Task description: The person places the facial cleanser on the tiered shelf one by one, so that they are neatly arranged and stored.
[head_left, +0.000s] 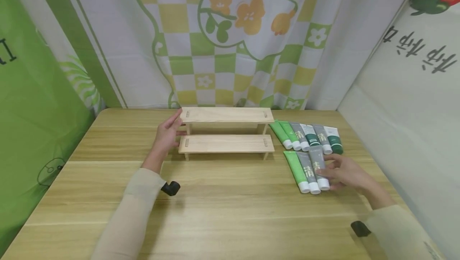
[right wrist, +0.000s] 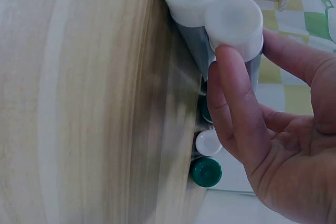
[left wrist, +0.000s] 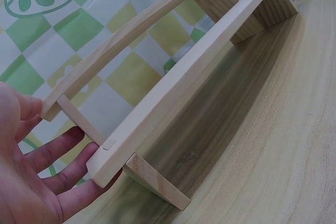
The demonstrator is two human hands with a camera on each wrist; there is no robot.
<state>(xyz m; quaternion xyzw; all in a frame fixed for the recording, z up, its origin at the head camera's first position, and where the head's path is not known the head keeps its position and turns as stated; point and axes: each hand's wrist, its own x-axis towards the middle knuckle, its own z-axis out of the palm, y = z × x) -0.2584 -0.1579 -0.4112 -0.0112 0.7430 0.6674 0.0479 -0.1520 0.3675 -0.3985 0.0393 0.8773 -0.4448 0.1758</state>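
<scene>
A light wooden two-tier stand (head_left: 226,144) stands upright near the middle of the table. My left hand (head_left: 167,134) is at its left end; in the left wrist view the spread fingers (left wrist: 50,153) touch the ends of both tiers and the leg between them. On the right, my right hand (head_left: 345,174) pinches a grey squeeze tube (head_left: 317,160) with a white cap, thumb on one side and fingers on the other. Left of it lie another grey tube (head_left: 307,168) and a green tube (head_left: 295,168), caps toward me. The right wrist view shows the held tube's cap (right wrist: 233,22) close up.
Behind the held tube lies a row of several tubes, green (head_left: 289,130), grey (head_left: 321,136) and white with dark green (head_left: 334,138). The wooden table (head_left: 223,208) is backed by a patterned curtain (head_left: 233,68), with a white cloth (head_left: 402,104) along the right side.
</scene>
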